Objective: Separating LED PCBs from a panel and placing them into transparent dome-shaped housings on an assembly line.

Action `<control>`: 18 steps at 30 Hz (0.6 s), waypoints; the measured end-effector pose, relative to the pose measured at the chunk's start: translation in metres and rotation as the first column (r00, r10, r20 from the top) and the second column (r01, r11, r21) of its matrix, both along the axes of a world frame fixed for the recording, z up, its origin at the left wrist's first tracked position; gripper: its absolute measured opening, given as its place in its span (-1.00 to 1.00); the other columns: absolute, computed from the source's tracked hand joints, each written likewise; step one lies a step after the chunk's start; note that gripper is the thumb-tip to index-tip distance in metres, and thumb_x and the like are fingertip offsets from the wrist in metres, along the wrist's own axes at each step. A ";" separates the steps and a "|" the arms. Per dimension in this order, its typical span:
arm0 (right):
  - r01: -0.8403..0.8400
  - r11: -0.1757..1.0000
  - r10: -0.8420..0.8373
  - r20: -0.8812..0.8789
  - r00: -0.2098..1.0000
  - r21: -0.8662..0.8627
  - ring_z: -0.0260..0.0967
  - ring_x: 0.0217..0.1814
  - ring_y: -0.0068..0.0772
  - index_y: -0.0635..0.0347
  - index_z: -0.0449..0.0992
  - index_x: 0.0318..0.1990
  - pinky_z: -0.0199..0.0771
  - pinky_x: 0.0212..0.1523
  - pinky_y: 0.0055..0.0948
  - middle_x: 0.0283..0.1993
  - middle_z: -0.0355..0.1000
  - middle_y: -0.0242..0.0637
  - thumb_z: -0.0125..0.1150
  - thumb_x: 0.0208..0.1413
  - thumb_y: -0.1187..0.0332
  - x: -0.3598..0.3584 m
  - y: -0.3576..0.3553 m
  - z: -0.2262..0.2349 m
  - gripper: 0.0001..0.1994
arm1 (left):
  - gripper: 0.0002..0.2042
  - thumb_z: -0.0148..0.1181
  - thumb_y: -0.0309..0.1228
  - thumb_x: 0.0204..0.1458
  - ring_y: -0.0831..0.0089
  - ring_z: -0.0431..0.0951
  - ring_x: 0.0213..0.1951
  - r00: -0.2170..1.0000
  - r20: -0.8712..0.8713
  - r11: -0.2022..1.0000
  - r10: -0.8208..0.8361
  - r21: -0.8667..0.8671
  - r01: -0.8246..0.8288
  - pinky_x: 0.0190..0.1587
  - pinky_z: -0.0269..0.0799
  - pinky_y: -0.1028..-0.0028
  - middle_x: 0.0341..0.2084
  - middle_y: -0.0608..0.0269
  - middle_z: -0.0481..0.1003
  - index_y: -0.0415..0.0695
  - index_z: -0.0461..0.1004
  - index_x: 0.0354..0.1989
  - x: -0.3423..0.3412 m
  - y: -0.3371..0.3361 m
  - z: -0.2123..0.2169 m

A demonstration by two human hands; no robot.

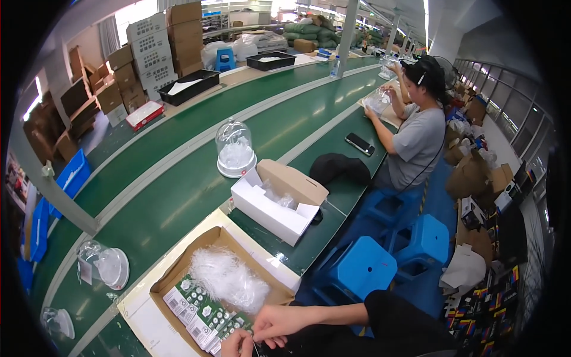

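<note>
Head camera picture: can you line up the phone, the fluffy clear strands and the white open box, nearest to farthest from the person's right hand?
From the right hand:
1. Fluffy clear strands: ahead and left, in the cardboard tray.
2. White open box: ahead, beyond the tray.
3. Phone: farther ahead, toward the right.

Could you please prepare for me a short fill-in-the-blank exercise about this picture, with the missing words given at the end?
1. Of the person's left hand and right hand, the one higher in the picture is the ____ hand.
2. The printed cards in the cardboard tray are coloured white and ____.
3. The seated co-worker wears a ____ shirt.
4. The plastic stools beside the worktable are ____ in colour.

Missing words: right; green; grey; blue.
</note>
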State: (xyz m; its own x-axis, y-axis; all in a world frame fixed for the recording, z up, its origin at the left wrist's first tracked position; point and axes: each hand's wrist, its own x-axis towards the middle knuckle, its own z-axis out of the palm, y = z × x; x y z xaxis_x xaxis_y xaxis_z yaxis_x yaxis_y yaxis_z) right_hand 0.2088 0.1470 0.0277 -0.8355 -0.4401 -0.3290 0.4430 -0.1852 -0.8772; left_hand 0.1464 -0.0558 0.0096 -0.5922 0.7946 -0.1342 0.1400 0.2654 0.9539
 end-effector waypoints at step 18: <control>-0.182 0.970 0.195 -0.070 0.978 0.158 0.35 -0.66 -0.57 0.33 0.49 -0.39 0.34 -0.63 -0.59 -0.56 0.45 -0.28 0.04 0.24 0.29 0.000 0.007 0.030 -0.73 | -0.88 -0.01 -0.50 0.22 0.45 0.43 -0.37 0.983 0.165 0.992 -0.083 -0.080 0.098 -0.30 0.35 0.48 -0.44 0.18 0.45 -0.27 0.44 -0.28 0.007 0.001 0.061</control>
